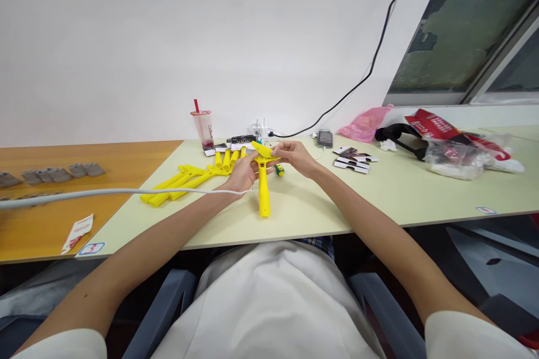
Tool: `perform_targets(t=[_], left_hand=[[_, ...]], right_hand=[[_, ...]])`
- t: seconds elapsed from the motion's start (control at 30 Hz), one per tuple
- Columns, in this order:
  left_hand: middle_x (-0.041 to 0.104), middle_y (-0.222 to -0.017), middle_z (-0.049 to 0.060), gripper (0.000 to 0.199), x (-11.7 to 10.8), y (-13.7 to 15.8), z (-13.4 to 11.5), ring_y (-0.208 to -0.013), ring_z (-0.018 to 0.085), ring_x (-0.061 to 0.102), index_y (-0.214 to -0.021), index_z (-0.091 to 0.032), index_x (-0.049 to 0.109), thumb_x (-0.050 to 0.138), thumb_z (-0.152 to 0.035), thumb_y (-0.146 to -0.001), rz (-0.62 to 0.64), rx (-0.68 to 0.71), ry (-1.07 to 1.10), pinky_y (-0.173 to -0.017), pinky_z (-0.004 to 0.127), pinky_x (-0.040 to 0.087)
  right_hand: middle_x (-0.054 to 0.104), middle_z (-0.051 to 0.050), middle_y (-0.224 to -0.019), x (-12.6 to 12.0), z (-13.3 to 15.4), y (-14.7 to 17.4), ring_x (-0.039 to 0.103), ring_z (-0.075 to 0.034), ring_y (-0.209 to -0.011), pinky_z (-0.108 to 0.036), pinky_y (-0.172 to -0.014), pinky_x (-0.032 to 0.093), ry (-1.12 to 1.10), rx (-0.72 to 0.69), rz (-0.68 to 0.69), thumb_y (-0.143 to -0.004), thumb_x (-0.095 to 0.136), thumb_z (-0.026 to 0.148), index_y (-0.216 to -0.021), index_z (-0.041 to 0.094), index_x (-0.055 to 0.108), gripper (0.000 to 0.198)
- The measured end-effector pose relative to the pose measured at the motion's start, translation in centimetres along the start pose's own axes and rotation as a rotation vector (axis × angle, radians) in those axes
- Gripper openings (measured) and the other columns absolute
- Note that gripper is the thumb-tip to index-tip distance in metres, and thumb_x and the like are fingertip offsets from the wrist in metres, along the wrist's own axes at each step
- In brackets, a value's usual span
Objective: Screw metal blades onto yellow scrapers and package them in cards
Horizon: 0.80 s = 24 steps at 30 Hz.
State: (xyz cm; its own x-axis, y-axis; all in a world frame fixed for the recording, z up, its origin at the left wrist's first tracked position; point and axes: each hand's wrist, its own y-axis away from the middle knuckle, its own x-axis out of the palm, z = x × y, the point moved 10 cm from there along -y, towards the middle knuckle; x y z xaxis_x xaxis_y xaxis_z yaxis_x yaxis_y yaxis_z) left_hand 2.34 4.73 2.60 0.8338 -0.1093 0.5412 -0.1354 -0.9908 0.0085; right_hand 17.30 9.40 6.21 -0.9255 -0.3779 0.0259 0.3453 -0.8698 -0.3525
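Note:
A yellow T-shaped plastic handle (pixel 264 196) is held up over the table, its grip pointing toward me. My left hand (pixel 243 173) has its fingers around the left side of the handle's head. At the top of the head is a tilted, flat yellow piece (pixel 263 150), and my right hand (pixel 293 157) pinches its right end. Whether that piece is joined to the handle cannot be made out. Several more yellow handles (pixel 185 179) lie in a pile left of my hands. Behind my right fingers lies a green and yellow screwdriver-like tool (pixel 279 170).
A cup with a red straw (pixel 204 128) stands near the wall. Cards (pixel 352 165), a small device (pixel 324 138), a pink bag (pixel 365 123) and clear plastic wrapping (pixel 458 158) lie to the right. One pale cable (pixel 126 193) crosses at left to my left wrist.

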Motion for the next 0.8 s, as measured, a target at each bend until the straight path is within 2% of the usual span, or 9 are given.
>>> perform_targets(t=[0.1, 0.33, 0.63, 0.8], left_hand=[[0.086, -0.113, 0.018, 0.03, 0.04, 0.04, 0.03, -0.111, 0.028, 0.087, -0.134, -0.01, 0.073, 0.058, -0.02, -0.11, -0.01, -0.012, 0.013, -0.111, 0.045, 0.067], [0.085, -0.109, 0.018, 0.036, 0.47, 0.42, 0.02, -0.109, 0.028, 0.086, -0.132, -0.006, 0.074, 0.051, -0.014, -0.106, 0.002, -0.048, 0.022, -0.111, 0.046, 0.067], [0.085, -0.112, 0.018, 0.021, 0.55, 0.34, 0.15, -0.112, 0.028, 0.085, -0.122, -0.009, 0.075, 0.06, -0.02, -0.112, 0.017, -0.032, 0.002, -0.111, 0.045, 0.066], [0.085, -0.111, 0.017, 0.017, 0.38, 0.04, 0.28, -0.113, 0.028, 0.085, -0.116, -0.01, 0.076, 0.066, -0.023, -0.112, 0.03, -0.013, -0.002, -0.11, 0.045, 0.067]], right_hand=[[0.085, -0.005, -0.099, 0.02, -0.04, 0.06, 0.079, -0.015, -0.086, -0.027, -0.081, 0.069, 0.008, 0.015, 0.002, -0.063, 0.109, 0.05, -0.078, 0.019, 0.081, 0.044], [0.087, -0.008, -0.108, -0.07, -0.25, -0.03, 0.081, -0.018, -0.087, -0.032, -0.084, 0.07, 0.023, 0.032, 0.005, -0.059, 0.11, 0.05, -0.076, 0.018, 0.079, 0.048], [0.087, -0.009, -0.102, 0.13, -0.57, -0.01, 0.081, -0.02, -0.089, -0.035, -0.09, 0.068, 0.023, 0.051, 0.035, -0.06, 0.11, 0.053, -0.077, 0.018, 0.081, 0.049], [0.087, -0.009, -0.107, 0.15, -0.79, -0.02, 0.082, -0.019, -0.09, -0.034, -0.09, 0.067, 0.02, 0.049, 0.05, -0.062, 0.11, 0.053, -0.078, 0.018, 0.081, 0.048]])
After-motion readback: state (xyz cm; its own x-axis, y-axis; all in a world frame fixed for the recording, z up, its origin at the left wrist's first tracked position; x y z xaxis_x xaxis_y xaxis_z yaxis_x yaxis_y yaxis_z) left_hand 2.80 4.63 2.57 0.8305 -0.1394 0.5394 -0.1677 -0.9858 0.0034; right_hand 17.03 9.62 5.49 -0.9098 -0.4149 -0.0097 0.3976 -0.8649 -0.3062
